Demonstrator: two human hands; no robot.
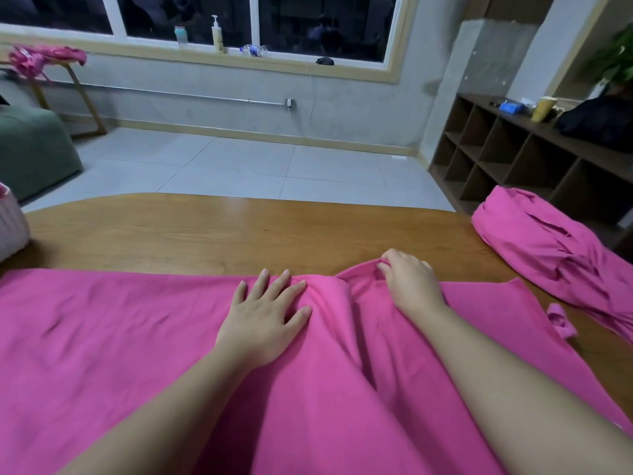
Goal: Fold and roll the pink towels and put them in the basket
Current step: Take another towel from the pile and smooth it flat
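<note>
A wooden tabletop (212, 228) stretches away beyond both hands. Most of its near part is covered by a large pink towel (102, 337), which lies spread flat under both forearms and reaches well out to the left of the left hand. Its far edge runs just ahead of the fingertips, and the cloth bunches into a raised fold between the two hands.

A heap of crumpled pink towels (555, 255) lies on the tabletop well to the right of the right hand, partly over the table's edge. Far to the left of the left hand, at the edge of view, stands a pale ribbed basket (10, 228), only its side showing.

The left hand (265, 315) lies palm down on the towel, fingers straight and spread, pressing the cloth beside the fold. The right hand (409, 281) sits just to its right, fingers curled and pinching the towel's far edge, lifting it slightly off the wood. A small pink loop (560, 320) sticks out from the towel's edge to the right of the right hand.
</note>
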